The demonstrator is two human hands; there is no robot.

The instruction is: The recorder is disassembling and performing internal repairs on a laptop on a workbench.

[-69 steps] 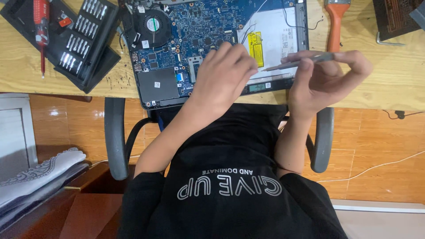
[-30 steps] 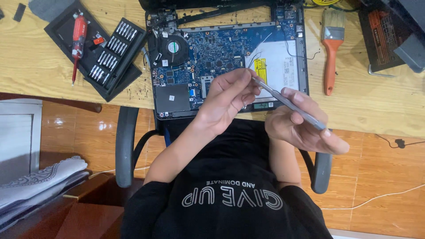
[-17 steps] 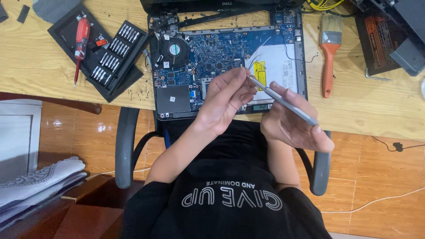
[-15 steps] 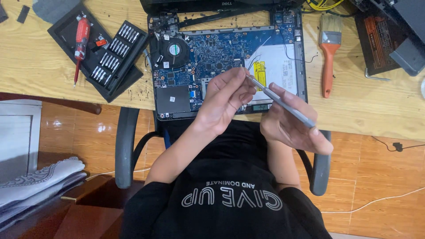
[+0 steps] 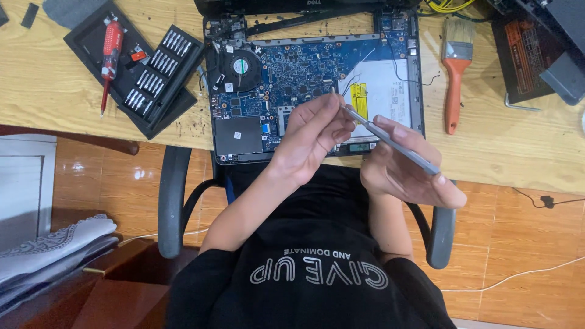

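Nearest the camera, the right hand (image 5: pixel 405 170) grips the rear of a slim grey metal pair of tweezers (image 5: pixel 390 141); the left hand (image 5: pixel 314 137) pinches its tip end, above the front edge of the opened laptop with exposed blue circuit board (image 5: pixel 286 79). The tool looks light, stiff and smooth, best held mid-shaft. Farther off on the wooden worktop (image 5: pixel 49 91): a black bit tray (image 5: pixel 143 67) and an orange-handled brush (image 5: pixel 454 79).

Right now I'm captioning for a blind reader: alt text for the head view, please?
Seen from above, a seated person's right hand holds grey tweezers whose tip meets the left hand over an opened laptop on a wooden desk. A bit set lies to the left, a brush to the right.
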